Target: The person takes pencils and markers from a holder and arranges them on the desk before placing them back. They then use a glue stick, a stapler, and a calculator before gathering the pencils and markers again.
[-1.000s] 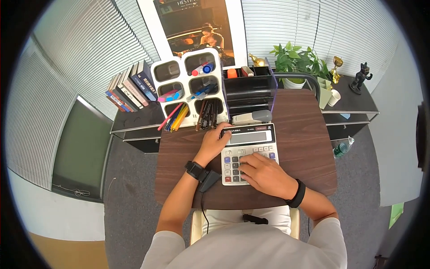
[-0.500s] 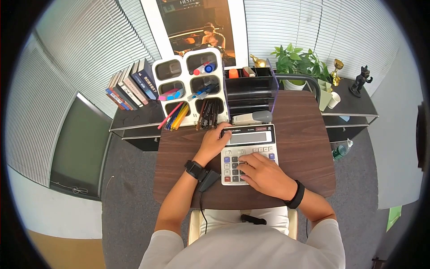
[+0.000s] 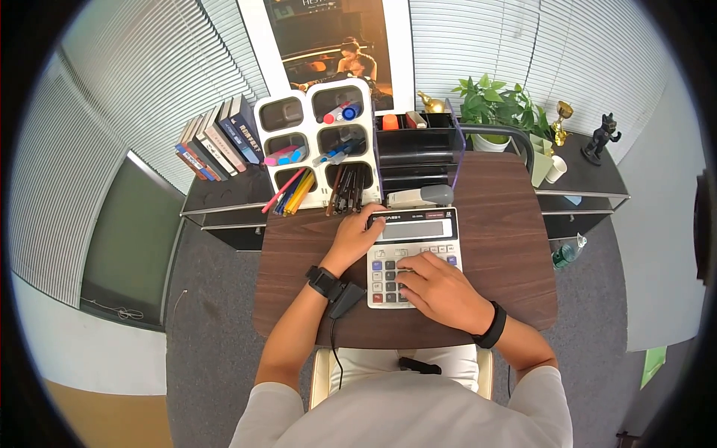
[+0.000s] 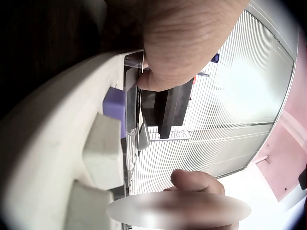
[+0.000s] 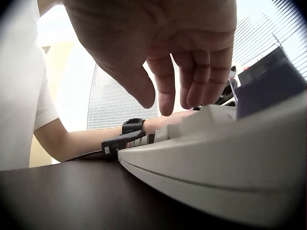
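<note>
A white desk calculator (image 3: 416, 230) with a dark top panel and a grey display sits on the brown desk. At its upper left corner the left hand (image 3: 352, 240) holds the edge, thumb laid on the face beside the display. In the left wrist view that thumb (image 4: 152, 82) meets the panel's rim. Over the lower keys is the right hand (image 3: 442, 291), palm down with loosely bent fingers. The right wrist view shows its fingertips close over the keys of the calculator (image 5: 201, 153), and nothing is held in this hand.
Behind the calculator lies a grey and white stapler-like object (image 3: 420, 196). A white organizer (image 3: 300, 95) with pens and pencils and a black tray rack (image 3: 417, 142) stand at the back. A wrist-camera unit (image 3: 346, 300) with a cable is by the left forearm.
The head view has shifted slightly. Both hands keep nearly the same places on and over the calculator, with only tiny finger movement in the right hand.
</note>
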`<state>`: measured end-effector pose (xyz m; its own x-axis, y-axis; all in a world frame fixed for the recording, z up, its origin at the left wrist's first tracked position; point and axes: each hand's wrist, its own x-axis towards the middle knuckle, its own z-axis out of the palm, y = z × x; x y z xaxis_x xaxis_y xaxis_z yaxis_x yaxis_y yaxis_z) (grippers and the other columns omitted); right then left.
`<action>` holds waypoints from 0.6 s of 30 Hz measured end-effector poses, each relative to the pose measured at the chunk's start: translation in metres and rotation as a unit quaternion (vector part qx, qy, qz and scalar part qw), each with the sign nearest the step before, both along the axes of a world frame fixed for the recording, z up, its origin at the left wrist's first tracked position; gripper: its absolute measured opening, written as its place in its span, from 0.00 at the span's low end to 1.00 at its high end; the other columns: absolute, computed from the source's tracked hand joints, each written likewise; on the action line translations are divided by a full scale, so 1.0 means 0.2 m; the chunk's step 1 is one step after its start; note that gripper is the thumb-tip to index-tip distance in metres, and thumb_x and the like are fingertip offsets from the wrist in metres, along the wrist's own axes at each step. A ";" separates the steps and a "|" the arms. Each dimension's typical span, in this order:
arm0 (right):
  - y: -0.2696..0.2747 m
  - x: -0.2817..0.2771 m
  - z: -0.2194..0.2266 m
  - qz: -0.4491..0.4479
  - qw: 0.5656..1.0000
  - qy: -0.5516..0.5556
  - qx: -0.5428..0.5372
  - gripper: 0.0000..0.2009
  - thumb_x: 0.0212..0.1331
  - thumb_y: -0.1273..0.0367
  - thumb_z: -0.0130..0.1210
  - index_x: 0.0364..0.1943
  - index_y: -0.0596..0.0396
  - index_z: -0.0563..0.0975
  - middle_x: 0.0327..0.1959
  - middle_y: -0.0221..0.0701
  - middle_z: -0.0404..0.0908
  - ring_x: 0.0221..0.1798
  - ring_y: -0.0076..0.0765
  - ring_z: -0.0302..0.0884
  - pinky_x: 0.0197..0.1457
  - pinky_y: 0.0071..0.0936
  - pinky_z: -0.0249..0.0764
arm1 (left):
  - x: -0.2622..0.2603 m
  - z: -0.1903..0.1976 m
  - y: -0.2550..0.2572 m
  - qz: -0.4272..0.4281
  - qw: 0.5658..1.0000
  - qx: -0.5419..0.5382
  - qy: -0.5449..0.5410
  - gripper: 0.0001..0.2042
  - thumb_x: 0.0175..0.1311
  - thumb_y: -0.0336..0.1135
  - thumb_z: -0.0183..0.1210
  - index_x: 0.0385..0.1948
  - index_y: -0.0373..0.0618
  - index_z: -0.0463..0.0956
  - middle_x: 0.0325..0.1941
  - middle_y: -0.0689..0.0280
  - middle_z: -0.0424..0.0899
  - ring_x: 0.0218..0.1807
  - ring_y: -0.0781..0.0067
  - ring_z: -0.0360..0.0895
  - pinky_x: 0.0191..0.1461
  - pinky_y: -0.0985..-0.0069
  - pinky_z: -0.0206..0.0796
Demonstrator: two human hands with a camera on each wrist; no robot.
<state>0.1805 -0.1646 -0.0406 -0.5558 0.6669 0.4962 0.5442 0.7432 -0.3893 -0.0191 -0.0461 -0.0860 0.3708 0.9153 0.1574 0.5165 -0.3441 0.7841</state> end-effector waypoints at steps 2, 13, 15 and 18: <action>0.00 0.01 -0.01 0.007 0.999 -0.028 -0.015 0.10 0.50 0.71 0.61 0.36 0.57 0.76 0.42 0.32 0.74 0.44 0.39 0.71 0.47 0.33 0.73 | 0.00 -0.01 0.00 0.003 1.000 0.001 -0.006 0.12 0.65 0.37 0.53 0.46 0.44 0.75 0.33 0.58 0.83 0.33 0.68 0.80 0.39 0.73 0.68; 0.00 0.02 -0.02 0.013 0.996 -0.077 -0.050 0.13 0.51 0.70 0.62 0.41 0.56 0.76 0.46 0.31 0.74 0.46 0.39 0.71 0.49 0.33 0.72 | 0.00 -0.03 0.01 0.001 1.000 -0.002 -0.003 0.12 0.65 0.38 0.53 0.47 0.44 0.75 0.34 0.58 0.83 0.34 0.68 0.80 0.40 0.74 0.68; -0.01 0.01 -0.02 -0.011 0.998 -0.049 -0.034 0.15 0.51 0.69 0.62 0.44 0.56 0.75 0.48 0.33 0.73 0.48 0.41 0.71 0.51 0.34 0.72 | 0.00 -0.03 0.01 0.002 1.000 -0.002 -0.005 0.12 0.65 0.38 0.53 0.46 0.44 0.75 0.34 0.58 0.83 0.34 0.68 0.80 0.40 0.74 0.68; 0.00 0.02 -0.03 0.000 0.997 -0.067 -0.035 0.17 0.51 0.69 0.61 0.46 0.56 0.75 0.50 0.34 0.73 0.49 0.42 0.70 0.52 0.34 0.72 | 0.00 -0.03 0.01 0.002 1.000 0.001 -0.008 0.12 0.65 0.38 0.53 0.46 0.44 0.75 0.34 0.58 0.83 0.34 0.69 0.80 0.39 0.74 0.68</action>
<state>0.1840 -0.1653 -0.0466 -0.6136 0.6976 0.3699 0.5947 0.7165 -0.3646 -0.0199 -0.0441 -0.0924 0.3647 0.9165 0.1646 0.5054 -0.3432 0.7917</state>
